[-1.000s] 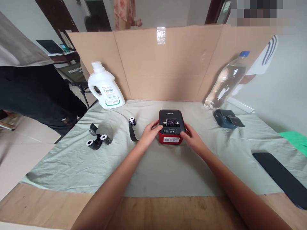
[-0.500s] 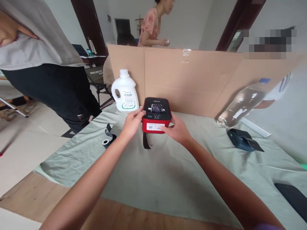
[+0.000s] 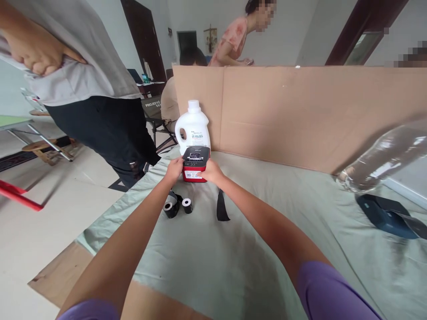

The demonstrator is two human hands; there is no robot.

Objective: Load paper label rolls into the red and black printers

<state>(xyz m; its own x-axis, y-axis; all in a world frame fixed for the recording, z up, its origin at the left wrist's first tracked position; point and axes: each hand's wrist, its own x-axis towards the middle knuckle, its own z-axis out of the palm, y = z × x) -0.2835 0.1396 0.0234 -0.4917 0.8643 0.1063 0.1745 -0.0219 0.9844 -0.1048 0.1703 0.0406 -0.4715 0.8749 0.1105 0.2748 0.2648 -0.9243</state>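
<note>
A red box with a black top (image 3: 195, 174) and rounded corners is between my two hands, in front of the white detergent jug (image 3: 192, 124), and hides its lower part. My left hand (image 3: 174, 170) grips its left side. On the opposite side, my right hand (image 3: 212, 172) is closed round the edge, its thumb on the front by a white label. Whether the box rests on the cloth, I cannot tell. Black rolls with white cores, one (image 3: 187, 206) standing apart, lie near my left forearm. A black strip (image 3: 221, 208) lies by my right forearm.
A cardboard panel (image 3: 273, 120) stands along the back of the green cloth (image 3: 207, 258). At right are a large clear bottle (image 3: 383, 155), leaning, and a dark blue device (image 3: 387, 218). A person in a grey shirt (image 3: 90, 58) stands at left; others are behind the panel.
Both hands have carried the box leftward, from beside the jug to in front of it. The camera view has turned left, and a separate black roll now shows.
</note>
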